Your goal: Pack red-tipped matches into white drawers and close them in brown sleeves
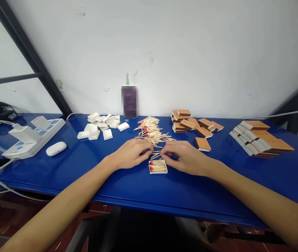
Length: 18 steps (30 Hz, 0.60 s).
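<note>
A small white matchbox tray (158, 172) lies on the blue table just below my hands, holding red-headed matches. A few loose matches (156, 155) lie between my fingertips, just beyond the tray. My left hand (132, 154) is closed, thumb and fingertips pinched at the left ends of these matches. From the other side, my right hand (184, 157) is closed too, its thumb and fingertips at the right ends, close to the tray's upper right corner. Behind my hands spreads a heap of matches (151, 130). My fingers partly hide what they pinch.
Empty white trays (96, 126) lie in a pile at the back left. Orange-brown matchbox sleeves (188, 123) are heaped at the back right, with stacked matchboxes (263, 140) farther right. A power strip (35, 138) and a white earbud case (56, 148) sit at the left.
</note>
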Tool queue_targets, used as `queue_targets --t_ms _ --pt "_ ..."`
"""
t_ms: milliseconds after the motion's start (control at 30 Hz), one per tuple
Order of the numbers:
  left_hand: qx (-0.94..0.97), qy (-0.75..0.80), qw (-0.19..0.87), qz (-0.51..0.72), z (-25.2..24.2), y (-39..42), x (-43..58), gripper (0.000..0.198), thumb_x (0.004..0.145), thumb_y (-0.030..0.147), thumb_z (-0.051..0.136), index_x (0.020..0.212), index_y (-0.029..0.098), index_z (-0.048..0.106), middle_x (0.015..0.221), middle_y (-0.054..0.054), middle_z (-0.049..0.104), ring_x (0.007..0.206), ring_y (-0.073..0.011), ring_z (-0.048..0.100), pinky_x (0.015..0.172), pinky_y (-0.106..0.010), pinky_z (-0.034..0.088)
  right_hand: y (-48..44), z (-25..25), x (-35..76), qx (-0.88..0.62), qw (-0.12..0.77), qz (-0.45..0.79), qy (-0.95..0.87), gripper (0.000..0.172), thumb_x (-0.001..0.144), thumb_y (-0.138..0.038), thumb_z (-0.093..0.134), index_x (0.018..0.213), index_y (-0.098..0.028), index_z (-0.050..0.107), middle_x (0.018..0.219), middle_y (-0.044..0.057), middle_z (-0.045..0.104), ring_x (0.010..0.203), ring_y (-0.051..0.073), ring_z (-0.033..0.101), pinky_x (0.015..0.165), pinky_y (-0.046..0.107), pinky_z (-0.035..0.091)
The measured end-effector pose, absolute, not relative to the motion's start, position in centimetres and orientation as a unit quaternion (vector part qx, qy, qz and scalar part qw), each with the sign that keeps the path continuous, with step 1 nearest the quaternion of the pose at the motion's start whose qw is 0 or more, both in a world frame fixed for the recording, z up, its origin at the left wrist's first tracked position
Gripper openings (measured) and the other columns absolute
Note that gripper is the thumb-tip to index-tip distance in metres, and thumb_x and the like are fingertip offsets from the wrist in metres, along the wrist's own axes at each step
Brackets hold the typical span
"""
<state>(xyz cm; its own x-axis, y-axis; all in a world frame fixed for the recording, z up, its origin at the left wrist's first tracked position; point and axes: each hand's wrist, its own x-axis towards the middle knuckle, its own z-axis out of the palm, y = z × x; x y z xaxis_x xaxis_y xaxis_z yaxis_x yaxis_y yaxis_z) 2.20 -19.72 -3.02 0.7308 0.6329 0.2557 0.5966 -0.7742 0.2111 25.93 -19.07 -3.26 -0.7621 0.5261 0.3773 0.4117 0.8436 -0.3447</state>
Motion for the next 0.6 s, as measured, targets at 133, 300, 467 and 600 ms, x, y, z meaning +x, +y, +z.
queue_targets --t_ms 133,300,467,600 --pt "0.929 0.328 0.062 0.160 -3.06 -19.76 2.18 0.019 0.099 0.023 0.044 0.104 0.019 0.062 0.096 -0.003 0.066 0.085 -0.0162 0.061 0.079 -0.029 0.043 -18.29 -3.89 26.21 -0.272 0.236 0.150 -0.921 0.014 0.089 -0.023 0.053 0.087 -0.019 0.067 0.060 -0.003 0.051 0.055 0.012 0.045 0.059 0.026 0.037" --pt "0.932 0.323 0.060 0.150 -2.95 -19.80 2.23 0.023 0.101 0.027 0.042 0.106 0.019 0.063 0.099 -0.005 0.065 0.091 -0.0177 0.060 0.083 -0.030 0.044 -18.48 -3.61 26.22 -0.264 0.229 0.198 -0.916 0.009 0.086 -0.024 0.059 0.086 -0.019 0.067 0.061 -0.004 0.052 0.055 0.011 0.045 0.058 0.025 0.036" --pt "0.932 0.330 0.054 0.141 -2.97 -19.73 2.18 0.023 0.101 0.030 0.044 0.099 0.018 0.064 0.095 -0.004 0.065 0.088 -0.0173 0.059 0.081 -0.030 0.043 -18.93 -3.27 25.89 -0.253 0.242 0.201 -0.915 0.013 0.085 -0.020 0.059 0.074 -0.019 0.063 0.066 -0.002 0.055 0.060 0.011 0.047 0.060 0.025 0.038" --pt "0.933 0.329 0.055 0.136 -3.12 -19.61 2.10 0.022 0.100 0.031 0.047 0.098 0.018 0.065 0.096 -0.004 0.065 0.089 -0.0174 0.059 0.081 -0.030 0.042 -19.18 -3.15 25.86 -0.238 0.242 0.216 -0.916 0.010 0.084 -0.021 0.061 0.075 -0.019 0.064 0.070 -0.001 0.057 0.061 0.011 0.048 0.060 0.025 0.037"
